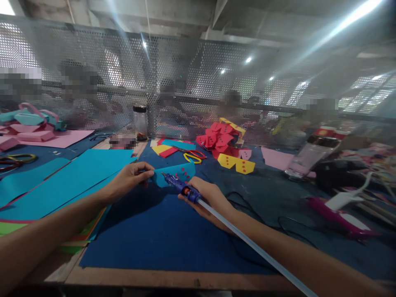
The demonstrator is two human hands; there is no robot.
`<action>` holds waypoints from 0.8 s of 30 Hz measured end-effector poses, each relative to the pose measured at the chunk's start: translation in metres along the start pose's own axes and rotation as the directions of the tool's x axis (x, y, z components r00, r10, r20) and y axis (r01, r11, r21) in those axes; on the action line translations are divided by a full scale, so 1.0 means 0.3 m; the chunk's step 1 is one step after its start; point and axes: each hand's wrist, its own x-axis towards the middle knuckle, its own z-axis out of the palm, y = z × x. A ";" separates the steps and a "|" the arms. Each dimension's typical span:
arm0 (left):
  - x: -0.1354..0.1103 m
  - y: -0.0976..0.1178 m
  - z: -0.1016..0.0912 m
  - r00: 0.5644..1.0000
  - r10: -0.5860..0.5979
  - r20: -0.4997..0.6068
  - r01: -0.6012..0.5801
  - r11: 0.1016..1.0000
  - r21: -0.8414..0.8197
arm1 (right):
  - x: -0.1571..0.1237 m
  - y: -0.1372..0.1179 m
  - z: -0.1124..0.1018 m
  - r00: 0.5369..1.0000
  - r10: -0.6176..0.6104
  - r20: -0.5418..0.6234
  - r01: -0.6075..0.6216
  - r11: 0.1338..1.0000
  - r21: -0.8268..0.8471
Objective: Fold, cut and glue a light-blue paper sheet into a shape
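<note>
My left hand pinches the left edge of a light blue paper piece with small red dots on it, held just above a dark blue mat. A blue hot glue gun sits in the grip of my right hand. Its nozzle points left onto the lower edge of the paper. A long clear glue stick sticks out of the gun's back along my right forearm.
Light blue paper sheets lie at left. Yellow-handled scissors, a pile of red and yellow paper pieces, a clear jar and a second, pink glue gun stand around. A perforated metal screen closes the back; people sit behind it.
</note>
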 end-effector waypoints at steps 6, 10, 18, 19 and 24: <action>-0.002 0.002 0.003 1.000 -0.002 0.003 0.002 1.000 -0.003 | -0.005 0.020 0.010 1.000 -0.005 0.010 0.005 0.997 -0.082; -0.005 0.009 0.004 1.000 -0.009 0.015 0.009 1.000 -0.001 | -0.008 0.035 0.019 1.000 -0.007 0.012 0.008 0.992 -0.128; -0.007 0.017 0.010 1.000 -0.017 0.020 0.017 1.000 0.005 | -0.010 0.041 0.020 0.999 0.022 0.050 -0.013 0.987 -0.162; -0.008 0.018 0.011 1.000 -0.019 0.021 0.019 1.000 0.000 | -0.010 0.041 0.019 0.998 0.028 0.061 -0.018 0.988 -0.156; -0.011 0.016 0.012 0.999 -0.021 0.024 0.022 1.000 -0.012 | -0.008 0.040 0.014 0.996 0.045 0.080 -0.032 0.986 -0.163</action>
